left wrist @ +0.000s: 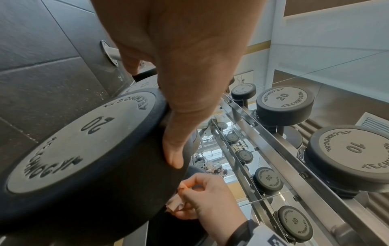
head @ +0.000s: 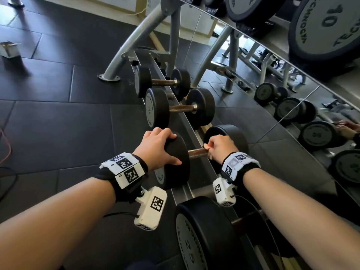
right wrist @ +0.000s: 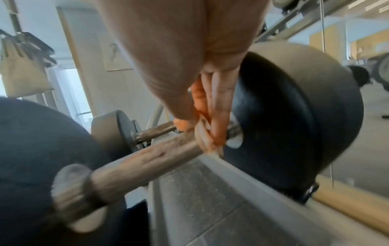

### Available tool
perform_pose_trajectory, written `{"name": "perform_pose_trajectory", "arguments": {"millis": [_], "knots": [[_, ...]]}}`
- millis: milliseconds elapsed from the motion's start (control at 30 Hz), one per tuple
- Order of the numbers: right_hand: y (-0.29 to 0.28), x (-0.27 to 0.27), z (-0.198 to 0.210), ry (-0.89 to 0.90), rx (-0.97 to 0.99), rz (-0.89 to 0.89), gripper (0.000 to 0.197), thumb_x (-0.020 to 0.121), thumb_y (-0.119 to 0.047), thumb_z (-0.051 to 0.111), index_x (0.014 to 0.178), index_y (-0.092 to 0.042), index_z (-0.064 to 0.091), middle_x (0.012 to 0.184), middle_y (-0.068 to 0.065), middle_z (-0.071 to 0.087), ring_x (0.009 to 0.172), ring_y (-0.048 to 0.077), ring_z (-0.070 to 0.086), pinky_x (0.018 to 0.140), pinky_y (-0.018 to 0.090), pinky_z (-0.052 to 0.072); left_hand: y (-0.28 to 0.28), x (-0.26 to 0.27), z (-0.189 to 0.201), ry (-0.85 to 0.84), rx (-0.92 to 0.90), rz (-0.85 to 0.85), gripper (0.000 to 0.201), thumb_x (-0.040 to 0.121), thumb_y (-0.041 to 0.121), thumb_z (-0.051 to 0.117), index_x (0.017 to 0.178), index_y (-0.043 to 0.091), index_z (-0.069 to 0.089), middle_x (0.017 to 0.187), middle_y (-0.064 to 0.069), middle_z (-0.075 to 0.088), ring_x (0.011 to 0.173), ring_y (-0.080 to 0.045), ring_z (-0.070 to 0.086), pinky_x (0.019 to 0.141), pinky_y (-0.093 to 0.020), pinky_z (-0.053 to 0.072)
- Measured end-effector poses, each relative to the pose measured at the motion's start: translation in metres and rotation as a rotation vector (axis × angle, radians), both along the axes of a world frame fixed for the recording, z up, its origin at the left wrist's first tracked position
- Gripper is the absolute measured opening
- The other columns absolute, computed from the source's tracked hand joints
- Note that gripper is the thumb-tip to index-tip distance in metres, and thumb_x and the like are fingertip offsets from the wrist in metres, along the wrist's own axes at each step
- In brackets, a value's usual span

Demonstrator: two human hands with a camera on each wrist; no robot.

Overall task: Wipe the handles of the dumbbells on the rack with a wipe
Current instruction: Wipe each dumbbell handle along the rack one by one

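On the low rack rail [head: 191,137] lies a black dumbbell marked 20 [left wrist: 84,149] with a rusty metal handle [head: 196,152]. My left hand [head: 159,149] grips its near head from above, fingers curled over the rim and thumb on the inner face. My right hand [head: 219,147] is closed around the far end of the handle, against the far head [head: 231,133], with an orange wipe [head: 206,146] wrapped under the fingers. The wipe [right wrist: 199,99] shows between fingers and handle [right wrist: 147,159] in the blurred right wrist view, and the left wrist view also catches the wipe [left wrist: 176,202].
Further along the rail sit a dumbbell marked 15 [head: 157,112] and a smaller one [head: 143,80]; a 25 dumbbell [head: 204,236] lies nearest me. A mirror [head: 292,117] backs the rack. A 10 dumbbell [head: 323,26] sits on the upper tier. Cables [head: 5,149] cross the floor at left.
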State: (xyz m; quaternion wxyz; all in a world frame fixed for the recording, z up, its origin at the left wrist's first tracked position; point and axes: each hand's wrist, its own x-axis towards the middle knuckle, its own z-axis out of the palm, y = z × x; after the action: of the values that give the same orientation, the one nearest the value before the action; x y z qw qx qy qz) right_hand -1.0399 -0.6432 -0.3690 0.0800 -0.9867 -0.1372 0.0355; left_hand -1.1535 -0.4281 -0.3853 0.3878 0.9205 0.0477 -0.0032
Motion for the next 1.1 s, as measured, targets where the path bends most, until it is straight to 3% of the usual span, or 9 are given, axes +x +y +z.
{"name": "perform_pose_trajectory", "arguments": {"millis": [100,200,267,400,500,633,867,933,1100], "knots": [[0.016,-0.008,-0.008,0.13,0.142,0.034,0.02,0.093,-0.029,0.067,0.08,-0.016,0.069,0.075,0.004,0.071,0.073,0.02,0.072,0.075,0.035,0.061,0.0,-0.001,0.0,0.002,-0.003,0.005,0.081,0.065,0.046,0.085,0.133,0.036,0.043,0.126,0.01,0.038,0.124,-0.018,0.028,0.103,-0.039,0.034],[0.023,-0.013,-0.008,0.334,0.337,0.094,0.016,0.09,-0.025,0.072,0.078,-0.015,0.069,0.077,0.008,0.071,0.072,0.019,0.074,0.07,0.038,0.064,0.0,-0.001,0.001,0.005,0.0,-0.003,0.08,0.065,0.046,0.085,0.133,0.035,0.043,0.13,0.008,0.038,0.125,-0.019,0.029,0.102,-0.038,0.033],[0.018,-0.009,0.0,0.347,0.377,0.091,0.018,0.089,-0.026,0.074,0.079,-0.011,0.07,0.077,0.01,0.073,0.07,0.019,0.074,0.07,0.038,0.064,0.0,-0.002,0.002,0.007,0.001,-0.004,0.08,0.066,0.046,0.085,0.133,0.035,0.043,0.13,0.007,0.039,0.125,-0.019,0.029,0.102,-0.037,0.033],[-0.003,0.008,0.017,0.054,0.064,0.007,0.023,0.093,-0.032,0.067,0.08,-0.013,0.069,0.072,0.004,0.073,0.068,0.018,0.072,0.076,0.038,0.062,0.0,-0.003,0.004,0.011,-0.01,-0.003,0.079,0.066,0.045,0.085,0.133,0.035,0.043,0.13,0.008,0.038,0.125,-0.019,0.028,0.102,-0.038,0.034],[0.006,0.001,0.005,0.114,-0.051,0.051,0.022,0.097,-0.027,0.06,0.08,-0.013,0.065,0.074,0.005,0.072,0.073,0.021,0.072,0.081,0.038,0.059,-0.001,-0.003,0.004,0.008,-0.016,-0.004,0.079,0.067,0.044,0.085,0.133,0.034,0.043,0.131,0.007,0.038,0.126,-0.019,0.028,0.102,-0.036,0.033],[0.02,-0.004,-0.004,0.194,0.154,0.066,0.022,0.097,-0.023,0.062,0.077,-0.014,0.06,0.069,0.006,0.072,0.06,0.016,0.073,0.072,0.034,0.062,0.0,-0.004,0.004,0.007,-0.014,-0.004,0.079,0.067,0.044,0.084,0.133,0.033,0.043,0.131,0.007,0.038,0.125,-0.019,0.028,0.1,-0.034,0.032],[0.024,-0.008,-0.003,0.481,0.415,0.121,0.02,0.092,-0.022,0.069,0.08,-0.009,0.061,0.069,0.008,0.072,0.065,0.018,0.074,0.064,0.03,0.061,0.0,-0.004,0.004,0.009,-0.018,-0.004,0.079,0.068,0.044,0.084,0.134,0.034,0.042,0.131,0.007,0.038,0.126,-0.02,0.028,0.101,-0.035,0.032],[0.021,-0.002,-0.002,0.423,0.388,0.1,0.021,0.09,-0.025,0.072,0.079,-0.009,0.063,0.071,0.008,0.073,0.065,0.019,0.075,0.065,0.031,0.062,0.0,-0.005,0.005,0.012,-0.013,-0.003,0.079,0.067,0.044,0.084,0.134,0.034,0.042,0.13,0.007,0.038,0.126,-0.019,0.028,0.101,-0.036,0.032],[0.008,0.012,0.009,0.139,0.044,0.132,0.024,0.091,-0.034,0.069,0.075,-0.016,0.067,0.065,0.0,0.072,0.061,0.008,0.07,0.063,0.024,0.056,0.0,-0.005,0.005,0.019,-0.023,-0.002,0.079,0.067,0.044,0.084,0.134,0.034,0.042,0.131,0.007,0.038,0.126,-0.019,0.027,0.102,-0.036,0.032]]}}
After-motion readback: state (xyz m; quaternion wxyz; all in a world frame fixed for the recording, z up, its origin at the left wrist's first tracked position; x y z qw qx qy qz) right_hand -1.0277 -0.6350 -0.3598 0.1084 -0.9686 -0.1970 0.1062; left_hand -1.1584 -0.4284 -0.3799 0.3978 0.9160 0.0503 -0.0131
